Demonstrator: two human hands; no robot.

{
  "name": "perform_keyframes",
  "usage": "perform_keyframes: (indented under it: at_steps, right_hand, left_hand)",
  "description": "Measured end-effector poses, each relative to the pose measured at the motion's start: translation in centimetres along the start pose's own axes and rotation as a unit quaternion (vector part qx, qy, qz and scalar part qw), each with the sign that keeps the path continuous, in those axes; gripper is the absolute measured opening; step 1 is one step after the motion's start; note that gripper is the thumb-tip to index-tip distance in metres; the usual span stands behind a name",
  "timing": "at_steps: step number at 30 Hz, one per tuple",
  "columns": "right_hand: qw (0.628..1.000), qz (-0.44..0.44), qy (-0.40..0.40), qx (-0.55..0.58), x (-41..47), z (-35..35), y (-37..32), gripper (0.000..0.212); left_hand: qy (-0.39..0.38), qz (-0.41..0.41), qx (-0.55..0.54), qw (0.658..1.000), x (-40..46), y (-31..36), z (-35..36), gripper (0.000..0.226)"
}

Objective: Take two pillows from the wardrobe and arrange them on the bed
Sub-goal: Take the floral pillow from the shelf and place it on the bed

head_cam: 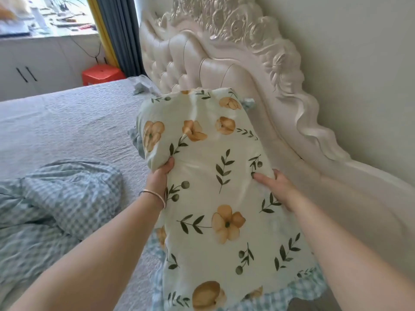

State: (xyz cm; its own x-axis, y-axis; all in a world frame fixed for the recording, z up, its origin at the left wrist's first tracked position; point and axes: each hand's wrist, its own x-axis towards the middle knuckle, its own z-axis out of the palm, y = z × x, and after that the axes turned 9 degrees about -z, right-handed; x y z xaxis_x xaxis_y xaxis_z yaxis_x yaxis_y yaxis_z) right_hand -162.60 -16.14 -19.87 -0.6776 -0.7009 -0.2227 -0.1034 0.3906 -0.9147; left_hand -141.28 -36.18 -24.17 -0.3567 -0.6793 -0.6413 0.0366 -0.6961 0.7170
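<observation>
A pale green pillow [208, 167] printed with yellow flowers and dark leaves, trimmed in blue gingham, lies lengthwise against the cream tufted headboard [179, 61]. My left hand [160, 173], with a silver bangle on the wrist, grips its left edge. My right hand [275, 187] presses flat on the pillow's right side, fingers spread. A bit of blue ruffle [140, 87] shows beyond the pillow's far end by the headboard; I cannot tell whether it belongs to a second pillow. The bed [67, 122] has a grey quilted cover.
A rumpled blue gingham duvet [58, 198] lies on the bed at the left. A red plastic stool [102, 74] stands beyond the bed, near white cabinets [40, 68] and grey-and-yellow curtains [114, 32]. The carved headboard frame meets the wall at right.
</observation>
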Motion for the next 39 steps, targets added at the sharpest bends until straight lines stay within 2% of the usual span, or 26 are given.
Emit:
perform_keyframes:
  at_steps: [2, 4, 9, 12, 16, 19, 22, 25, 28, 32, 36, 39]
  right_hand:
    - [1.0, 0.013, -0.022, -0.018, 4.6, -0.1, 0.8, 0.039]
    - [0.998, 0.02, -0.048, -0.025, 8.8, 0.2, 1.8, 0.042]
    - [0.993, 0.044, -0.095, -0.054, 17.5, 2.2, 4.7, 0.049]
    - [0.99, 0.052, -0.116, -0.062, 22.1, 3.7, 6.6, 0.046]
    - [0.99, 0.063, -0.115, -0.055, 26.4, 5.6, 9.1, 0.04]
    - [0.989, 0.081, -0.11, -0.066, 28.1, 6.8, 11.3, 0.045]
    - [0.987, 0.084, -0.094, -0.102, 29.7, 7.5, 13.1, 0.056]
    - [0.982, 0.082, -0.087, -0.148, 31.0, 8.3, 14.2, 0.047]
    - [0.974, 0.073, -0.069, -0.203, 31.8, 9.6, 15.1, 0.049]
    - [0.967, 0.045, -0.085, -0.234, 32.4, 10.4, 16.2, 0.053]
    - [0.949, 0.019, -0.107, -0.294, 33.0, 11.3, 16.8, 0.05]
    - [0.931, 0.029, -0.116, -0.344, 33.1, 12.0, 16.9, 0.048]
  left_hand:
    - [0.029, -0.01, -0.001, 1.0, 3.0, -0.1, 0.9, 0.095]
    - [0.043, -0.008, 0.0, 0.999, 5.4, -0.2, 1.6, 0.091]
    - [0.116, 0.028, 0.008, 0.993, 10.3, 0.0, 3.7, 0.065]
    - [0.151, 0.02, 0.034, 0.988, 14.3, -0.8, 3.9, 0.082]
    - [0.183, 0.004, 0.037, 0.982, 18.8, -1.7, 3.9, 0.091]
    - [0.197, -0.008, 0.035, 0.98, 21.5, -3.2, 3.8, 0.071]
    - [0.215, -0.026, 0.026, 0.976, 23.7, -4.6, 4.3, 0.077]
    - [0.226, -0.026, 0.027, 0.973, 25.6, -5.4, 4.6, 0.074]
    - [0.239, -0.023, 0.033, 0.97, 26.8, -5.9, 4.6, 0.072]
    - [0.244, -0.037, 0.062, 0.967, 28.0, -6.8, 4.1, 0.084]
    - [0.283, -0.07, 0.107, 0.951, 28.8, -6.9, 4.2, 0.108]
    - [0.333, -0.101, 0.154, 0.925, 29.2, -6.4, 4.6, 0.105]
